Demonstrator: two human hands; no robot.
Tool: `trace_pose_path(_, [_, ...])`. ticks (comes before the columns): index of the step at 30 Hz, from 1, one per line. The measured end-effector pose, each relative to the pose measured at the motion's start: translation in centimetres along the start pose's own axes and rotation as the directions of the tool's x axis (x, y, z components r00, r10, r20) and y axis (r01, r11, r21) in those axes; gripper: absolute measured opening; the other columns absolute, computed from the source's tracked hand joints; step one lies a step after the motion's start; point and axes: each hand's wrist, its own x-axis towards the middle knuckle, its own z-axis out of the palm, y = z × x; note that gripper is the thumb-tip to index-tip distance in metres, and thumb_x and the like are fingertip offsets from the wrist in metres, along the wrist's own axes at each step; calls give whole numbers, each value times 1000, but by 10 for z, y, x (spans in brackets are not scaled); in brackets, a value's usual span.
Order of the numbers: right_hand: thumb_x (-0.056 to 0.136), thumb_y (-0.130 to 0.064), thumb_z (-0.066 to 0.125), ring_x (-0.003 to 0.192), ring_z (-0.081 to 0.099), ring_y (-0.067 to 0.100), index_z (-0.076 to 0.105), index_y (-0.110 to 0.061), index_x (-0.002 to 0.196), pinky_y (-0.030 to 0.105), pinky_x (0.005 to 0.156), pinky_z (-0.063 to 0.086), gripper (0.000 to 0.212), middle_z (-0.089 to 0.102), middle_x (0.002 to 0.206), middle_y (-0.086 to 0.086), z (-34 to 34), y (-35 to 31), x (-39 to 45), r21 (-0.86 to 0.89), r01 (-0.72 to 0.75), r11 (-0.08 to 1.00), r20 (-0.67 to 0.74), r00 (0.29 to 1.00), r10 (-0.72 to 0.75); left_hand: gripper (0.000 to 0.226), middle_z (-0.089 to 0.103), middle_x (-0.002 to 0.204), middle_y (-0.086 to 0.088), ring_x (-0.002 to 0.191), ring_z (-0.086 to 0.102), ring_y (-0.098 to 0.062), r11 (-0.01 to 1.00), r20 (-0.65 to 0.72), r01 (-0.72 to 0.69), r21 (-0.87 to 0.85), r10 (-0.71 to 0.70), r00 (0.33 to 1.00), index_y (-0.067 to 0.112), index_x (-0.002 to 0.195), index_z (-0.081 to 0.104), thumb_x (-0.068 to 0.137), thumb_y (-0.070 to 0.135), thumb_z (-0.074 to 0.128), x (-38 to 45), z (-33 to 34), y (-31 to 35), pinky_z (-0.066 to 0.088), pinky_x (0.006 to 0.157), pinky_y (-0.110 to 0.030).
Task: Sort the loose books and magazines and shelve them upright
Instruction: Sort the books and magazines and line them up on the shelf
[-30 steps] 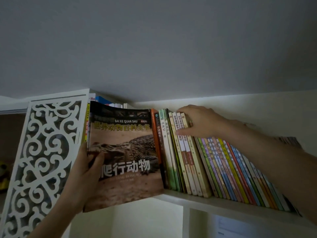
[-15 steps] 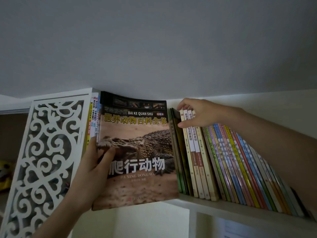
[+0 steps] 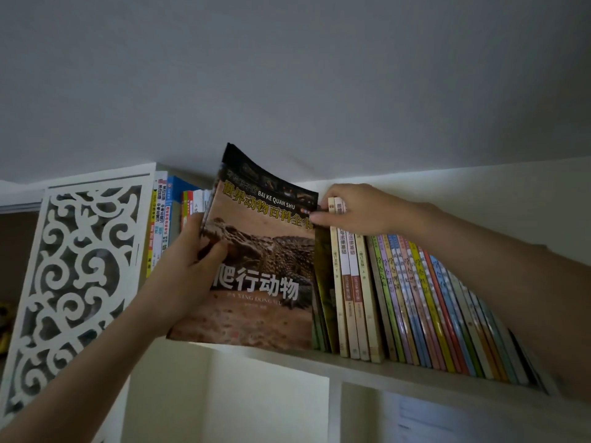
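Dim white bookshelf (image 3: 399, 370): left hand (image 3: 188, 266) grips the crocodile book (image 3: 256, 276), which hides spines behind; right hand (image 3: 361, 209) clasps cream-spined book tops (image 3: 336, 204) just right of it.

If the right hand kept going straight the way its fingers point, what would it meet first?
The right hand points leftward along the row tops, so it would likely meet the top right corner of the crocodile book held by the left hand. Its fingertips look nearly there already, though depth is unclear.

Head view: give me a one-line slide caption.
Left hand grips a crocodile-cover book at the shelf while the right hand holds the upright row.
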Motion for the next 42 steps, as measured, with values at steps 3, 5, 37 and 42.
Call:
trace_pose_path(3, [78,-51,71,97,58,18,44,-22,115,40,79,52,54,57,111,-1,11,0,0,-36,-6,999,-67,998,4,17,68,90,4,70,69,-4,999,35,-14,36,13,999,29,115,45,99,26,46,-2,4,6,53,55,-19])
trace_pose_path(5, [76,-56,71,98,58,18,42,-24,117,42,78,53,59,57,113,-1,15,3,-2,4,-6,1000,-121,993,6,15,65,86,8,65,66,2,996,26,-39,82,37,999,28,114,43,99,26,44,-2,15,13,50,49,-14])
trace_pose_path(37, [37,-47,94,134,34,8,7,-43,146,41,110,36,139,34,147,-16,6,12,-10,-60,20,998,218,976,-7,97,-19,156,19,143,-22,-3,738,270,-497,458,417,868,32,149,-9,73,67,41,-4,122,-67,2,119,-46])
trace_pose_path(42, [35,-48,94,128,40,6,14,-42,145,41,107,40,136,41,142,-18,9,7,-11,-71,12,997,186,983,2,97,10,160,8,148,8,-16,722,238,-506,472,448,862,23,151,17,72,66,51,-1,122,-68,16,116,-49])
